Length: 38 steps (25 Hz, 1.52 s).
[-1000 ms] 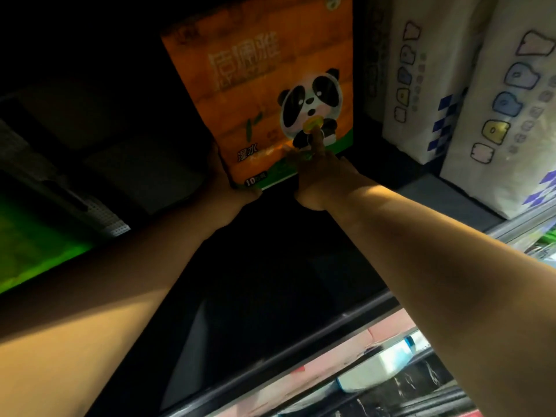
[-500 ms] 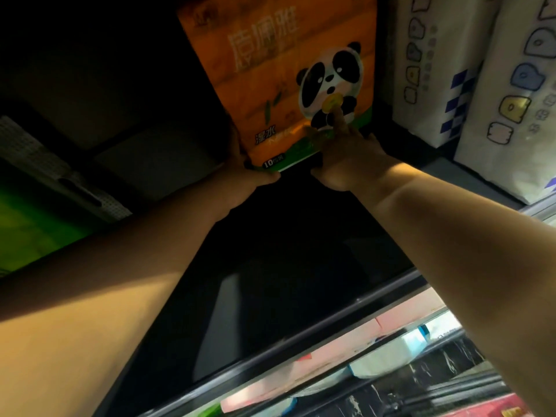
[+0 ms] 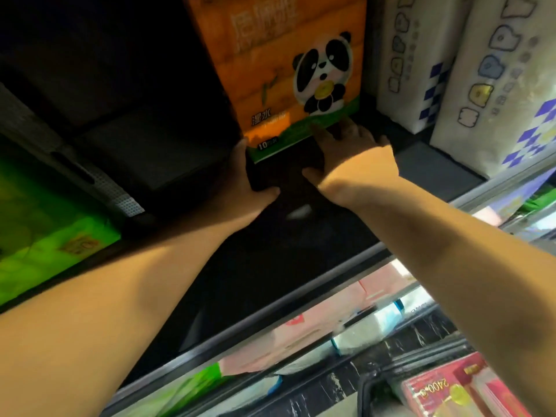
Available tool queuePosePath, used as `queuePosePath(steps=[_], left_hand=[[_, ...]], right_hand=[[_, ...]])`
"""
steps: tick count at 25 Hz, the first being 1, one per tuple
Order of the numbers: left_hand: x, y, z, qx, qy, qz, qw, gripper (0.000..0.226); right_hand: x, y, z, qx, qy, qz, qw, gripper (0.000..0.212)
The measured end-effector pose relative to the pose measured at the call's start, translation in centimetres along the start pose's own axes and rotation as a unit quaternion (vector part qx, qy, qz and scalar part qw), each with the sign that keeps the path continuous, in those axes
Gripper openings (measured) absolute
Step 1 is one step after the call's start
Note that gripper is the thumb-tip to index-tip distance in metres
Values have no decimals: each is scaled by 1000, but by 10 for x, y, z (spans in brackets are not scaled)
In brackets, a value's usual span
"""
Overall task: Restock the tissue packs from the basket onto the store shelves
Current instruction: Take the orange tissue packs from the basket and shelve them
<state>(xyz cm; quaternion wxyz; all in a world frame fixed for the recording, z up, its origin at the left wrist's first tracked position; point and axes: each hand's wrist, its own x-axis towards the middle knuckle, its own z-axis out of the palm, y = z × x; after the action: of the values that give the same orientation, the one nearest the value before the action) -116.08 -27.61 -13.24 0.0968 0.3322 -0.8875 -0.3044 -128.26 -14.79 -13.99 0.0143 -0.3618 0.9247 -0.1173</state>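
An orange tissue pack [image 3: 270,70] with a panda print stands upright deep on the dark shelf [image 3: 270,266]. My left hand [image 3: 243,182] lies at the pack's lower left corner, its fingers reaching along the pack's left side and its thumb spread on the shelf. My right hand [image 3: 355,158] lies flat on the shelf, and its straight fingertips touch the pack's bottom edge below the panda. At the bottom right the dark basket rim [image 3: 365,389] shows, with a red pack [image 3: 445,392] in the basket.
Two white tissue packs [image 3: 412,70] [image 3: 496,85] with pastel prints stand right of the orange one. A green pack [image 3: 45,230] lies at the left on a neighbouring shelf. Pink and white packs [image 3: 316,332] fill the shelf below the metal front rail [image 3: 301,308].
My right hand has slid from the panda print down to the pack's bottom edge. My left hand has loosened from the lower left corner. The pack sits further back on the shelf.
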Motion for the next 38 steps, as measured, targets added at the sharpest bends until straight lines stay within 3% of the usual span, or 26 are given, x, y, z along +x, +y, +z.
queuePosePath(steps=[3, 7, 10, 15, 21, 28, 33, 38], left_hand=[[-43, 8, -9, 128, -23, -12, 991, 82], [-107, 8, -25, 217, 10, 115, 969, 79], [-147, -5, -31, 236, -9, 251, 939, 83], [-218, -26, -7, 246, -51, 337, 907, 85], [-319, -34, 44, 250, -188, 402, 861, 88], [-394, 21, 95, 252, -268, 459, 809, 99], [-450, 71, 146, 262, -293, 508, 767, 93], [-511, 123, 216, 275, -328, 528, 733, 95]], right_hand=[[-50, -12, -16, -17, 17, 9, 1000, 70], [-127, -27, -27, 18, 36, 31, 999, 72], [-199, -36, -22, 18, 27, 60, 998, 75], [-325, -44, 0, 23, -13, 146, 989, 77], [-470, -31, 17, 25, -90, 306, 947, 80], [-603, 14, 14, 40, -122, 477, 869, 82], [-672, 65, 11, 62, -125, 542, 829, 83], [-738, 133, 13, 78, -150, 557, 813, 84]])
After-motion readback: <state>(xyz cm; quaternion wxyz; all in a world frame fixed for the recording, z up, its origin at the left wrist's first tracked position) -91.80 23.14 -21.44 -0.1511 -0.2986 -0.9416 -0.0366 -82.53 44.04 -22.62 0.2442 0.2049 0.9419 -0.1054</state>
